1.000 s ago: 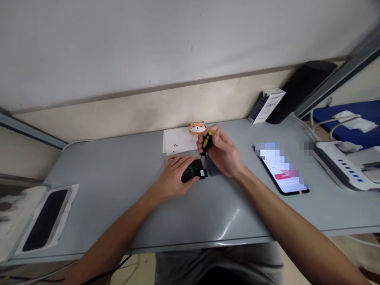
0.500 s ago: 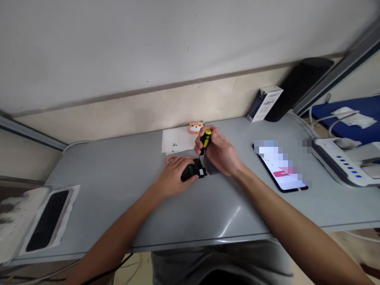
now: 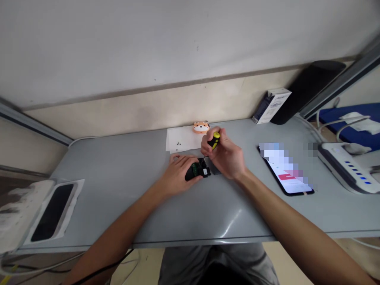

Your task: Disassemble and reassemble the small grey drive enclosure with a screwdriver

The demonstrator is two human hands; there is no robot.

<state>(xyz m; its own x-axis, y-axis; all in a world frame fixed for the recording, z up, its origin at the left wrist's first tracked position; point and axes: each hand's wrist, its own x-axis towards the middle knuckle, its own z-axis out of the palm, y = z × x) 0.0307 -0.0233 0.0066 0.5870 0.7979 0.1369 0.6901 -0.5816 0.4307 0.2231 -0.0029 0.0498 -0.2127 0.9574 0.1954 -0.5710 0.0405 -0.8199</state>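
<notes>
Right hand (image 3: 225,156) clenched about the stubby black-and-yellow grip of a screwdriver (image 3: 215,141), its thin shaft angled down to a black device (image 3: 201,171) on the tabletop (image 3: 118,166). The left hand (image 3: 179,174) arches over that device and grasps its rounded end, leaving visible a green circuit board and a small white label; whether the tip sits in a screw is too small to tell. Just beside, partly behind the right wrist, lies a flat dark-grey piece (image 3: 215,171). Beyond, thin white paper (image 3: 185,136) carries a few tiny dark specks (image 3: 178,144) and a rounded, glossy orange case (image 3: 201,127) with an animal face. Farther right, a slim phone (image 3: 285,174) glows near a smooth, white-topped power strip (image 3: 346,166); a box-shaped carton (image 3: 271,106) leans against a matte black cylinder (image 3: 311,89).
</notes>
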